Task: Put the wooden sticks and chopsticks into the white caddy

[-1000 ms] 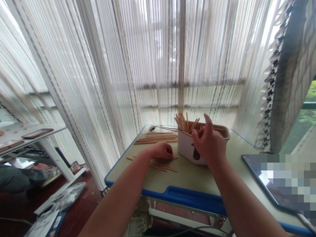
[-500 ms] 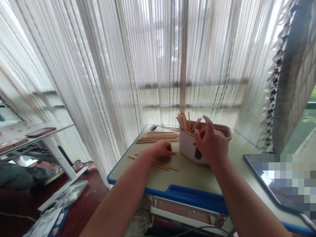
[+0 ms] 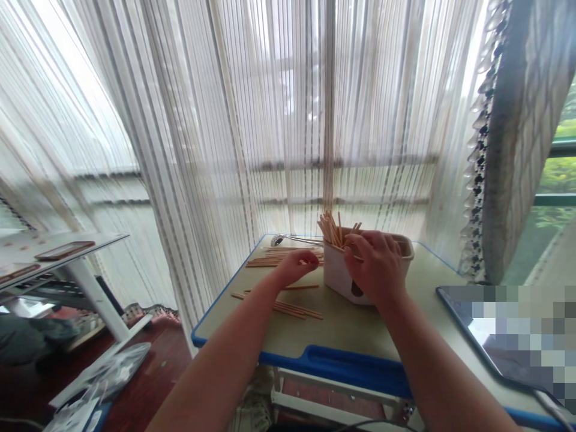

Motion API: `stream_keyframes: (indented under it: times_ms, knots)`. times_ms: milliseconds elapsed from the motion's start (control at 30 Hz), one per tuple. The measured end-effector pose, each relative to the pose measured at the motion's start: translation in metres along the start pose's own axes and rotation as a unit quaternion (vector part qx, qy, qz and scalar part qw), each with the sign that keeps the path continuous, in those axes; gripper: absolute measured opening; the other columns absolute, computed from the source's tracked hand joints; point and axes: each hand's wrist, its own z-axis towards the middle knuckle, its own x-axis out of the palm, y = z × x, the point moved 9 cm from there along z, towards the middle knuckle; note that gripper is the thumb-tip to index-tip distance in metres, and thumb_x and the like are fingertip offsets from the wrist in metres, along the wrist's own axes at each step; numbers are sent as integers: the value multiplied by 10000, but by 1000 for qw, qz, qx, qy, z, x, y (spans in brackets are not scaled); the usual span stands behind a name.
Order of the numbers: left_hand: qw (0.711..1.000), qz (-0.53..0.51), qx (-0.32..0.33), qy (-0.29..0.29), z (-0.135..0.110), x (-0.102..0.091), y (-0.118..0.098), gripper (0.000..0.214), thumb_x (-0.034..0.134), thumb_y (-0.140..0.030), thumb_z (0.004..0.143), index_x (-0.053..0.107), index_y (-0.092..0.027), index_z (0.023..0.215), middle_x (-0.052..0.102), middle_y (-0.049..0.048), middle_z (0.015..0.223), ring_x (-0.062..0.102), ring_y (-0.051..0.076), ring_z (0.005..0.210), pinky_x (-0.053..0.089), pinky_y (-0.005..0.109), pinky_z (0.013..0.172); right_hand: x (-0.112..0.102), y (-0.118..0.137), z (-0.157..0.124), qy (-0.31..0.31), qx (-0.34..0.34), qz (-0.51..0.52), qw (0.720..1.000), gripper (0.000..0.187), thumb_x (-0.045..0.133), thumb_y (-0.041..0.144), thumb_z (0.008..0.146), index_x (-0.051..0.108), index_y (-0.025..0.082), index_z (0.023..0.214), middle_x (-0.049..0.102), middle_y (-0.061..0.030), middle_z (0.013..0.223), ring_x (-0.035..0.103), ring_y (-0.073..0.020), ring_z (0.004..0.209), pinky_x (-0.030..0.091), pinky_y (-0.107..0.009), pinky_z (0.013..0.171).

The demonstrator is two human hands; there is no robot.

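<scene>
A white utensil holder (image 3: 336, 276) with a tan rim stands on the table, a bunch of chopsticks (image 3: 329, 229) upright in its left part. My right hand (image 3: 381, 261) is bent over its front rim; the fingertips inside are partly hidden. Left of the holder, my left hand (image 3: 297, 267) has its fingers curled together at the right end of the rear row of chopsticks (image 3: 263, 262). What they pinch is hidden. Nearer me lie a single chopstick (image 3: 306, 287) and a loose group of several chopsticks (image 3: 294, 309).
A metal slotted ladle (image 3: 279, 240) lies behind the chopsticks. The table (image 3: 351, 336) has a blue raised edge. A dark-framed tablet (image 3: 472, 336) lies at the right, partly pixelated. Sheer curtains (image 3: 292, 120) hang behind, and a white desk (image 3: 90, 246) stands left.
My left hand has moved back and slightly right, from the single chopstick to the rear row. My right hand's raised index finger has come down over the holder. The view has shifted slightly.
</scene>
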Motion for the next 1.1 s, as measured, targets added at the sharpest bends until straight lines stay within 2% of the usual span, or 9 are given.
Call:
stream_keyframes:
  times_ms: [200,400,533,667,833,933,1100]
  knots:
    - [988,-150,-27,-12,-2,-6,0,245,693,-329,717,647,-120,835,672,62,869,596,153,846,468,313,848,7,15,-1,67,-67,22,995,196,566,333,819,690,264,955,641,-22,951,486,-208,961,285,-362,872]
    - [982,-186,-18,-2,-2,-4,-2,393,753,-448,636,680,-118,838,678,65,862,597,178,867,453,343,865,6,25,0,58,-104,50,992,162,571,336,850,706,279,918,672,-8,923,498,-179,909,256,-364,878]
    - [978,-206,-28,-8,-1,-2,-1,398,772,-438,617,696,-121,847,680,58,842,594,173,844,437,344,855,6,27,-2,51,-117,85,988,177,553,324,867,712,258,829,675,-7,935,507,-162,891,258,-360,884]
    - [976,-217,-29,-11,-1,-1,0,371,769,-422,631,699,-122,837,677,45,809,585,148,794,435,327,829,2,24,-2,35,-101,96,990,181,563,329,852,704,236,790,661,-18,926,500,-166,879,283,-355,871]
    - [976,-215,-18,-2,2,0,-3,388,782,-432,609,696,-107,804,674,44,780,584,146,769,448,320,801,6,26,0,32,-106,118,987,136,580,310,841,686,227,826,664,-8,887,516,-162,874,306,-350,874]
    - [978,-208,-21,-4,9,-1,4,417,769,-454,624,707,-111,853,690,57,824,600,160,802,457,329,823,5,22,2,-13,-106,142,984,92,589,270,831,664,220,813,657,-4,849,529,-149,827,342,-336,860]
    - [989,-147,-19,-3,18,2,22,409,742,-458,663,718,-118,888,710,94,895,622,188,856,471,338,836,-13,-6,0,-145,-17,188,971,72,582,209,813,604,192,879,613,-50,882,556,-170,869,431,-326,822]
